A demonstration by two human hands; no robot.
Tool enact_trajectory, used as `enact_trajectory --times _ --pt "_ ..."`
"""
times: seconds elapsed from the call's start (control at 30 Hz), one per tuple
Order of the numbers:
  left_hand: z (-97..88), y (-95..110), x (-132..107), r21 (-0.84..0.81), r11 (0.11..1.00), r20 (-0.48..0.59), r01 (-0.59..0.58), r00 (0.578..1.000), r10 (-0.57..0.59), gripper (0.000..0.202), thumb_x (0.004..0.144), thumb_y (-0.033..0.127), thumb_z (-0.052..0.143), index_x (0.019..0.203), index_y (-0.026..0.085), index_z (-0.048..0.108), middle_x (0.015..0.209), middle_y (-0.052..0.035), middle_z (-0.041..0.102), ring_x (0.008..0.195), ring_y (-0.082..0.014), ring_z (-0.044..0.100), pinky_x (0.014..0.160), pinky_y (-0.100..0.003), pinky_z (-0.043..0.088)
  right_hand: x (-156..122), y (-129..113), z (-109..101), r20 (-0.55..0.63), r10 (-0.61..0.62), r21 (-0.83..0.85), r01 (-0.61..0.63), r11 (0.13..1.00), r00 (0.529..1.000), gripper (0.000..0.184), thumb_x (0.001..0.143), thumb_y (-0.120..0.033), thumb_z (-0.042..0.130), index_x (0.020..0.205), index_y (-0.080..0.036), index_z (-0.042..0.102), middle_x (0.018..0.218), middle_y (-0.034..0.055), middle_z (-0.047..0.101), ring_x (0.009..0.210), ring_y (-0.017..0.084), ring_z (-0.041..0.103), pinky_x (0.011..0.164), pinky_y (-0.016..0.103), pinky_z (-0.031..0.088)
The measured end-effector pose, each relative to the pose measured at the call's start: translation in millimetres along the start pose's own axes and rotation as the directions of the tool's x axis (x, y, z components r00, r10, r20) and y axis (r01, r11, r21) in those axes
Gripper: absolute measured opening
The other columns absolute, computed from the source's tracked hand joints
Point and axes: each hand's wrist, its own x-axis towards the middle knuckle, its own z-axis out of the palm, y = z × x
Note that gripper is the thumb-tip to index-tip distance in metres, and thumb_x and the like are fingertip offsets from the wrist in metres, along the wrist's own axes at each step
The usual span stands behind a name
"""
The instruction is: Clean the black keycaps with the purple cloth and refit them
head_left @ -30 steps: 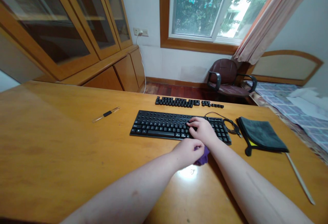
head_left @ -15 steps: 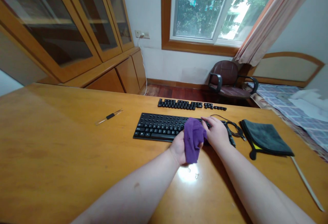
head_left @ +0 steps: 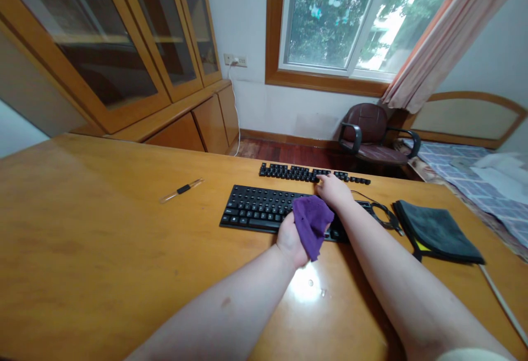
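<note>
A black keyboard (head_left: 259, 211) lies on the wooden desk (head_left: 103, 240). My left hand (head_left: 290, 241) is closed on a purple cloth (head_left: 311, 223) and holds it over the keyboard's front edge. My right hand (head_left: 333, 190) reaches past the keyboard's far edge to a row of loose black keycaps (head_left: 297, 173). Its fingertips touch that row, and I cannot see whether they hold a cap.
A folded dark grey cloth (head_left: 439, 231) lies at the right, with the keyboard's coiled cable (head_left: 381, 212) beside it. A small clear tool with a black middle (head_left: 182, 190) lies left of the keyboard. A thin white stick (head_left: 501, 300) lies near the desk's right edge. An office chair (head_left: 371, 135) stands behind the desk.
My left hand lifted the purple cloth from the desk up over the keyboard. My right hand left the keys and moved back to the row of loose keycaps.
</note>
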Motion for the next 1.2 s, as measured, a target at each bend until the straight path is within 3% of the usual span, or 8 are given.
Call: enact_trajectory --times 0.3,0.4,0.53,0.7,0.8,0.97,1.07,1.2 --pt "-0.8 0 1 0.016 0.999 -0.007 0.038 0.999 -0.038 0.033 0.088 0.025 0.036 0.097 0.012 0.066 0.094 -0.0082 0.07 0.091 -0.0177 0.064 0.09 -0.033 0.045 -1 0 -4 0.03 0.054 0.015 -0.054 0.998 0.998 0.022 0.077 -0.025 0.053 0.09 -0.019 0.069 0.096 0.011 0.065 0.086 0.024 0.063 0.073 0.032 0.046" --pt "2.8 2 0 0.026 0.998 -0.014 0.06 0.998 -0.059 0.033 0.088 0.026 0.037 0.099 0.011 0.065 0.096 -0.0085 0.07 0.094 -0.0168 0.064 0.091 -0.03 0.045 -18 -4 -19 -0.087 0.045 0.114 -0.035 0.993 0.995 0.022 0.078 -0.03 0.054 0.089 -0.017 0.069 0.094 0.0106 0.066 0.085 0.024 0.061 0.074 0.033 0.046" --pt "10.4 3 -4 0.028 0.996 -0.011 0.088 0.996 -0.087 0.031 0.087 0.024 0.04 0.102 0.011 0.065 0.101 -0.0082 0.069 0.098 -0.0175 0.063 0.092 -0.029 0.046 -70 -17 -41 -0.434 0.034 0.359 0.138 0.923 0.9 0.026 0.083 -0.032 0.051 0.1 -0.018 0.064 0.091 0.008 0.065 0.078 0.02 0.059 0.073 0.033 0.047" --pt "11.7 -1 -6 0.092 0.983 -0.004 0.16 0.987 -0.16 0.029 0.084 0.026 0.048 0.097 0.008 0.066 0.097 -0.0131 0.069 0.099 -0.0222 0.063 0.091 -0.031 0.046 -113 -30 -38 -0.586 -0.18 0.356 0.451 0.819 0.79 0.023 0.079 -0.024 0.058 0.102 -0.024 0.064 0.094 0.0071 0.063 0.088 0.022 0.059 0.08 0.038 0.048" --pt "4.9 -4 -4 0.117 0.992 -0.027 0.057 0.998 -0.054 0.021 0.081 0.022 0.055 0.095 0.012 0.066 0.093 -0.0091 0.07 0.094 -0.018 0.064 0.09 -0.027 0.045 -113 -28 -29 -0.608 -0.233 0.324 0.506 0.8 0.759 0.026 0.076 -0.021 0.061 0.101 -0.024 0.065 0.095 0.0073 0.062 0.09 0.023 0.058 0.081 0.041 0.047" --pt "-4.2 -8 -1 0.196 0.979 0.012 -0.055 0.999 0.053 0.02 0.071 0.019 0.068 0.09 0.015 0.066 0.081 -0.004 0.069 0.079 -0.0153 0.064 0.085 -0.028 0.047 -108 -21 -26 -0.565 -0.273 0.443 0.565 0.697 0.779 0.026 0.077 -0.021 0.06 0.102 -0.024 0.064 0.101 0.0084 0.059 0.096 0.024 0.056 0.086 0.042 0.045" --pt "-2.6 -8 -2 0.185 0.981 0.023 -0.06 0.998 0.056 0.023 0.068 0.02 0.071 0.09 0.016 0.066 0.084 -0.0042 0.069 0.081 -0.0162 0.064 0.085 -0.03 0.046 -105 -20 -23 -0.487 -0.184 0.641 0.493 0.588 0.854 0.027 0.084 -0.029 0.051 0.109 -0.024 0.06 0.113 0.0093 0.057 0.104 0.025 0.055 0.091 0.042 0.043" --pt "1.4 -6 -2 0.142 0.988 -0.027 -0.056 0.998 0.061 0.02 0.073 0.025 0.068 0.09 0.015 0.066 0.089 -0.0055 0.07 0.081 -0.0146 0.064 0.084 -0.027 0.046 -99 -20 -13 -0.261 -0.135 0.838 0.294 0.46 0.956 0.037 0.09 -0.042 0.038 0.118 -0.023 0.054 0.113 0.0091 0.06 0.102 0.024 0.057 0.091 0.04 0.043"
